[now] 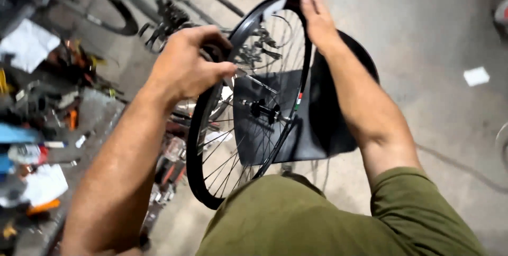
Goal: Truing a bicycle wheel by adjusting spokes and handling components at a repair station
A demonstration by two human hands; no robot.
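Observation:
A black spoked bicycle wheel rim (197,145) stands upright between my knees, its hub (263,110) at the centre. My left hand (185,65) grips the rim's left upper edge with fingers curled around it. My right hand (317,20) rests on the top of the rim, fingers closed over its far edge. Behind the wheel sits a black seat or stool (328,118). My olive-green trousers (296,219) fill the bottom of the view.
A cluttered heap of tools, rags and parts (47,129) lies along the left. Another bicycle with tyre and derailleur (159,18) lies at the top left. A white scrap (476,76) and a cable (460,166) lie on the concrete floor.

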